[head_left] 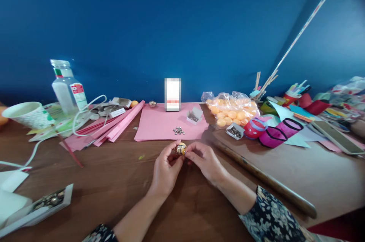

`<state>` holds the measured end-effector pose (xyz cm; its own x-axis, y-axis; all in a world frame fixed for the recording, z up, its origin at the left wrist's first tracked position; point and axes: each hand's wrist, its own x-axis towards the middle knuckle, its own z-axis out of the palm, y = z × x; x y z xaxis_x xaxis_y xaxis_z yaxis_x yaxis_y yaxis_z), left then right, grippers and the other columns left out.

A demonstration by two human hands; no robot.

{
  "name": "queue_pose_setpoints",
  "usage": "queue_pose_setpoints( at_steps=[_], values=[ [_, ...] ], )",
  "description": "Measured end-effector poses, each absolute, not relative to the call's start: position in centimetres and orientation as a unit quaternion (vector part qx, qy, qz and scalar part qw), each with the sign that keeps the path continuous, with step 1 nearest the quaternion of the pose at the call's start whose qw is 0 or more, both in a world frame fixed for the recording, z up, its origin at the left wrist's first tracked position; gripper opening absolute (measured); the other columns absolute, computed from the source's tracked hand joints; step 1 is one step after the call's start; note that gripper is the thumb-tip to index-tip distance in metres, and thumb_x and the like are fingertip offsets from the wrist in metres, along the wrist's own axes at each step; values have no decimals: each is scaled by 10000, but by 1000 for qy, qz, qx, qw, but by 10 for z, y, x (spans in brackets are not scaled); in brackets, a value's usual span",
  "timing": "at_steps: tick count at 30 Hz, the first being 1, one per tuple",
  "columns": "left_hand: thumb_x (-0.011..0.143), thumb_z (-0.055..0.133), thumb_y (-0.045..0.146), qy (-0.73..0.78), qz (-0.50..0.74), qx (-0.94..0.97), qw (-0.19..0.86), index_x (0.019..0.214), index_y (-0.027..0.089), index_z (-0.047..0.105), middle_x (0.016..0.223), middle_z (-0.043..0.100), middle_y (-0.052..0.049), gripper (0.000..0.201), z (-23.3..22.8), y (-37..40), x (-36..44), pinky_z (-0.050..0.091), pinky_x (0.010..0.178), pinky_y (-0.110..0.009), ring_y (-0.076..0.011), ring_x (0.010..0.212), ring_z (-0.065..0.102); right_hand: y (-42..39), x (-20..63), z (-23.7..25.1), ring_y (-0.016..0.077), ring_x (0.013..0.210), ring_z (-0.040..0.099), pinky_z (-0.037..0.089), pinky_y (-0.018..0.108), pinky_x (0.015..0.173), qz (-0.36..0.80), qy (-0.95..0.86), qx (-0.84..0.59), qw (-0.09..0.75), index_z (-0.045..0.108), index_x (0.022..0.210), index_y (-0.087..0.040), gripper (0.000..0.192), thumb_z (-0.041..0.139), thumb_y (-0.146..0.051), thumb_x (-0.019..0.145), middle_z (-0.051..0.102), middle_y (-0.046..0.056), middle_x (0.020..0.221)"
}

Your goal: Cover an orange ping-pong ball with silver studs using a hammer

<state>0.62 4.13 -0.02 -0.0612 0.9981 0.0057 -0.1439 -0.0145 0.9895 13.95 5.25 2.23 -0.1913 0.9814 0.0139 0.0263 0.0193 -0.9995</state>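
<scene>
My left hand (165, 169) and my right hand (205, 160) meet over the brown table (114, 181), both pinching a small orange ball covered with shiny silver studs (180, 148). Fingertips of both hands touch the ball. Just beyond it lies a small heap of loose silver studs (178, 131) on a pink paper sheet (162, 124). A small open white box of studs (194, 116) stands on the same sheet.
A plastic bag of orange balls (232, 110) and another stud box (235, 131) sit right of the sheet. Pink paper rings (273, 135), a phone (336, 135) and a long wooden stick (268, 181) lie right. A bottle (68, 88), paper cup (27, 114), white cable and pink strips lie left.
</scene>
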Motion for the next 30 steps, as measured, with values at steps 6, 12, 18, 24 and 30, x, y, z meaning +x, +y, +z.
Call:
queue_pose_setpoints(
  at_steps=[6, 12, 18, 24, 30],
  values=[
    [654, 637, 230, 476, 551, 460, 508, 1095, 160, 546, 1093, 614, -104, 455, -3, 40, 6, 482, 828, -348, -219, 936, 608, 54, 138, 19, 91, 547, 509, 436, 220, 522, 551, -534, -467, 438, 581, 710, -154, 152, 612, -303, 707, 580, -14, 629],
    [669, 619, 211, 483, 547, 466, 500, 1095, 156, 542, 1107, 605, -112, 436, -3, 40, 5, 474, 844, -353, -224, 965, 595, 53, 138, 19, 97, 587, 526, 455, 234, 570, 575, -520, -458, 436, 581, 703, -148, 160, 634, -298, 689, 589, -7, 659],
    [664, 615, 183, 480, 547, 464, 504, 1085, 154, 543, 1112, 601, -104, 429, -2, 40, 6, 481, 831, -339, -216, 954, 600, 53, 138, 18, 97, 608, 535, 463, 234, 596, 584, -513, -461, 428, 582, 710, -141, 175, 640, -305, 690, 592, -3, 671],
    [680, 585, 156, 483, 540, 475, 500, 1087, 150, 528, 1109, 598, -109, 411, -3, 41, 6, 484, 827, -352, -216, 957, 598, 53, 139, 17, 91, 607, 534, 460, 231, 602, 597, -506, -459, 421, 583, 707, -132, 220, 650, -340, 677, 588, -6, 665],
    [675, 592, 160, 487, 536, 472, 503, 1082, 148, 534, 1104, 602, -115, 411, -2, 42, 6, 486, 823, -362, -226, 959, 598, 52, 139, 21, 85, 575, 516, 447, 226, 574, 597, -504, -466, 416, 583, 684, -128, 244, 663, -356, 654, 580, -11, 633]
  ],
)
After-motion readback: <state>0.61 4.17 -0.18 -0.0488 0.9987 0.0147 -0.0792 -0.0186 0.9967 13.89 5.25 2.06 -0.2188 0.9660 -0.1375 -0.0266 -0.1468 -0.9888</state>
